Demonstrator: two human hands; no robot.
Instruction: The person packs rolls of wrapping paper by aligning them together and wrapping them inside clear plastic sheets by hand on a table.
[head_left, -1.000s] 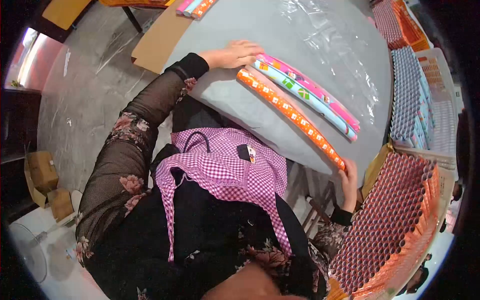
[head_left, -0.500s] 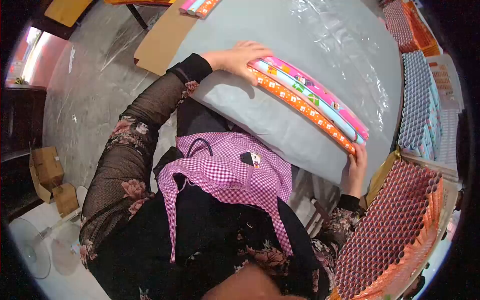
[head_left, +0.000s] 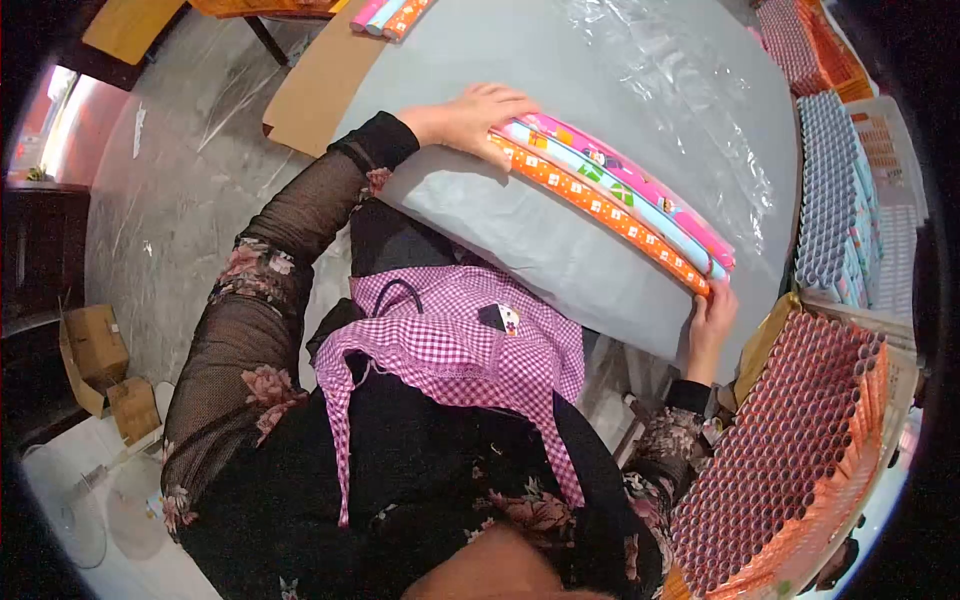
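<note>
Three long rolls lie side by side, touching, on the grey table: a pink roll, a light blue roll and an orange roll nearest my body. My left hand wraps round their left ends, its thumb at the orange roll and its fingers over the far side. At the right ends, my right hand has its fingers closed on the tips of the rolls. The palm sides of both hands are hidden.
Clear plastic film lies beyond the rolls. More rolls rest at the table's far left, beside a cardboard sheet. Stacked orange rolls and blue rolls stand in crates at the right.
The orange roll has come up against the blue and pink ones. My left thumb has closed down on the near side, and my right hand has moved to the ends of the rolls.
</note>
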